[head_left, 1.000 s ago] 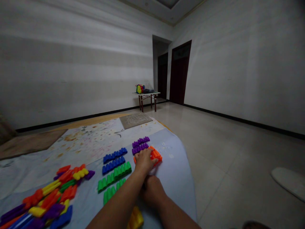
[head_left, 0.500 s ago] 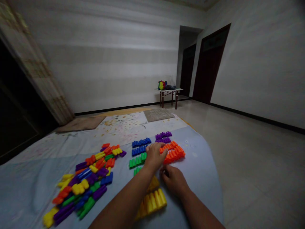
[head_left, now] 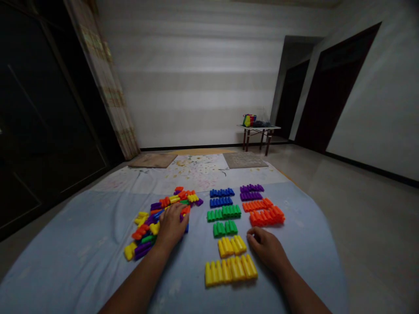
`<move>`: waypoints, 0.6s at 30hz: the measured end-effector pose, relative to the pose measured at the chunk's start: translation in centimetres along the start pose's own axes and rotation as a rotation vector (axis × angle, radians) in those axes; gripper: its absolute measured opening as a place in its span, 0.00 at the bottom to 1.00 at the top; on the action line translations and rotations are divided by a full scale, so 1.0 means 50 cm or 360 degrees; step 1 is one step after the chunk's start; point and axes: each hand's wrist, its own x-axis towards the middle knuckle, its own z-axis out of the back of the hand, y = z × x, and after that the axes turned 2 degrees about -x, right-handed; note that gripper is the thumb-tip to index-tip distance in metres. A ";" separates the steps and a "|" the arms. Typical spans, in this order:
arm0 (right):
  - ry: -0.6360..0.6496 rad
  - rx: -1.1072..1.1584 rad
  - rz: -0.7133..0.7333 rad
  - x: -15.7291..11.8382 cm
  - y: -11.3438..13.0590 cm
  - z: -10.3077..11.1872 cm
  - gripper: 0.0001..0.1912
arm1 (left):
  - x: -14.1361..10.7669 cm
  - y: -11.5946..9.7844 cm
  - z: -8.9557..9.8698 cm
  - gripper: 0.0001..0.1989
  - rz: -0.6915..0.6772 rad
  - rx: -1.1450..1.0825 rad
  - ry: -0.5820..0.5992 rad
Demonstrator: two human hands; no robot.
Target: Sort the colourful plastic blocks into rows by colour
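Note:
My left hand (head_left: pixel 172 224) rests over the right side of a mixed pile of coloured plastic pieces (head_left: pixel 143 249), its fingers bent down among them; whether it grips one is hidden. My right hand (head_left: pixel 266 245) lies on the cloth with curled fingers, just below the orange rows (head_left: pixel 266 216), and nothing shows in it. Between the hands stand rows sorted by colour: blue (head_left: pixel 221 202), green (head_left: pixel 225 228), and yellow (head_left: pixel 231 270) nearest me. Purple rows (head_left: pixel 251 196) lie behind the orange ones.
A blue and floral cloth (head_left: pixel 108 226) covers the rounded table. Two flat mats lie at its far edge, one left (head_left: pixel 153 160) and one right (head_left: pixel 245 160). A small table (head_left: pixel 258 128) with a colourful bag stands beyond, near the doorway.
My left hand has moved left from the orange and green rows to the mixed pile. My right hand stays beside the rows. The head view has turned left.

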 end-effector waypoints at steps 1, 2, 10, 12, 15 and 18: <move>0.0001 -0.0010 0.0000 0.000 0.000 0.000 0.12 | -0.004 0.024 0.008 0.18 0.0046 0.0078 -0.0015; 0.0002 -0.0019 0.0001 0.000 0.000 0.000 0.12 | -0.008 0.047 0.014 0.20 0.0085 0.0154 -0.0031; 0.0017 -0.0049 0.0001 0.001 -0.005 -0.003 0.12 | -0.035 0.138 0.011 0.28 0.0323 0.0339 0.0111; 0.0014 -0.0057 0.0002 0.002 -0.006 -0.004 0.12 | -0.033 0.124 0.006 0.28 0.0312 0.0234 0.0129; 0.0004 -0.0061 0.0007 0.001 -0.008 -0.005 0.12 | -0.020 0.096 -0.002 0.28 0.0317 -0.0203 0.0124; -0.0002 -0.0070 0.0020 0.000 -0.010 -0.006 0.13 | 0.000 0.079 -0.004 0.26 0.0285 -0.0621 0.0108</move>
